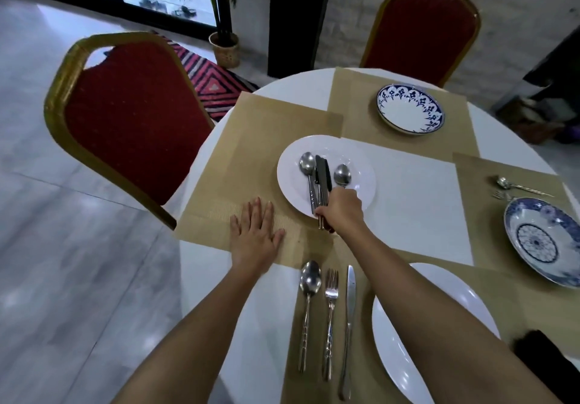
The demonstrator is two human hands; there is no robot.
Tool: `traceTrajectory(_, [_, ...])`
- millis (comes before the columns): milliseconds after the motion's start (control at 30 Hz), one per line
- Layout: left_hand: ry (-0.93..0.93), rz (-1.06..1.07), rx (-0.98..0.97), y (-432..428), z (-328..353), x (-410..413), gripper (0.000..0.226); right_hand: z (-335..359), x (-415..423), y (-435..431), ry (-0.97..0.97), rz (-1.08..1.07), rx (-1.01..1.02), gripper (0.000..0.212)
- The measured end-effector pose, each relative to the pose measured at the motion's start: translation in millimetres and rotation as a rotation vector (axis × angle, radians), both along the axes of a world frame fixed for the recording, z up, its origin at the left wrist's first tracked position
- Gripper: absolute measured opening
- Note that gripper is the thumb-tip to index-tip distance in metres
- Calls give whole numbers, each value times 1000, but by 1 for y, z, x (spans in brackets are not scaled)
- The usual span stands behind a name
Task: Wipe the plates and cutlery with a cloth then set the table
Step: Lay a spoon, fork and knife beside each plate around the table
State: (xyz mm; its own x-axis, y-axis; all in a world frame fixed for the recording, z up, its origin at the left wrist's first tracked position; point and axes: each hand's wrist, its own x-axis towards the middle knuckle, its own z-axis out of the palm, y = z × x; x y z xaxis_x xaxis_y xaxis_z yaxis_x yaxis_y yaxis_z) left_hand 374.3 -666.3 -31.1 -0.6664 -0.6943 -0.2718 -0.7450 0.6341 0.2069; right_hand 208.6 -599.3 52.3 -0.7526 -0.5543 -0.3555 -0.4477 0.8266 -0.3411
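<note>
The round table (270,325) carries a tan placemat (257,140) under the white plate (288,181). My left hand (255,234) lies flat on the mat just left of the plate, fingers straight. My right hand (340,212), at the plate's near rim, grips the handles of the cutlery bundle (320,174) lying across the plate.

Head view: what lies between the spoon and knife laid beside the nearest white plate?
A fork lies between the spoon and the knife, touching neither, on the tan placemat, seen in the head view.
</note>
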Motion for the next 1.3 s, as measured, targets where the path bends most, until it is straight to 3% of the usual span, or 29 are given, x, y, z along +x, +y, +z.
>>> traceTrajectory(567, [14, -3, -6, 0, -1, 0, 66, -5, -6, 5, -83, -191, -103, 10])
traceTrajectory(833, [6, -25, 62, -3, 2, 0, 67, 3, -13, 25, -231, -364, -323, 10])
traceTrajectory(967, [24, 41, 24, -10, 20, -2, 62, 28, -30, 54, -397, -502, -450, 15])
traceTrajectory(1067, [143, 95, -104, 7, 54, -25, 59, 52, -49, 93, -358, -508, -520, 11])
traceTrajectory(1300, [333, -165, -185, 149, 119, -127, 59, 114, -99, 242, -276, -456, -674, 12])
